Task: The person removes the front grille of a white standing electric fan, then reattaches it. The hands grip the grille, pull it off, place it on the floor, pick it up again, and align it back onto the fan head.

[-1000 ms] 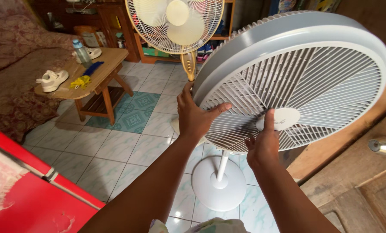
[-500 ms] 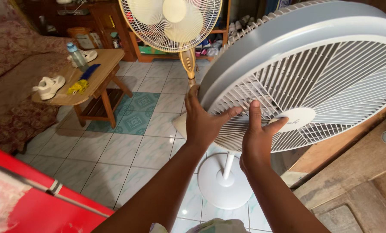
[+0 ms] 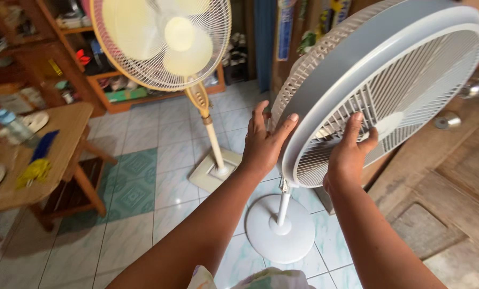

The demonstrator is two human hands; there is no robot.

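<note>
A large grey-white pedestal fan (image 3: 378, 69) fills the right half of the view, its round head tilted and its front grille facing down-right. My left hand (image 3: 263, 140) grips the rear left edge of the fan's cage, fingers spread over the back grille. My right hand (image 3: 350, 151) lies flat on the front grille near its lower left rim. The fan's thin pole runs down to a round white base (image 3: 280, 229) on the tiled floor.
A second fan, cream with a wire cage (image 3: 164, 40), stands behind on a square base (image 3: 215, 170). A wooden table (image 3: 57, 155) with a bottle, sandals and cloths sits left. Wooden shelves line the back; a wooden door (image 3: 453, 176) is at right.
My view has moved closer and to the left of the grey fan. My left hand slid from the front grille to the fan's rear edge; my right hand shifted toward the lower left rim.
</note>
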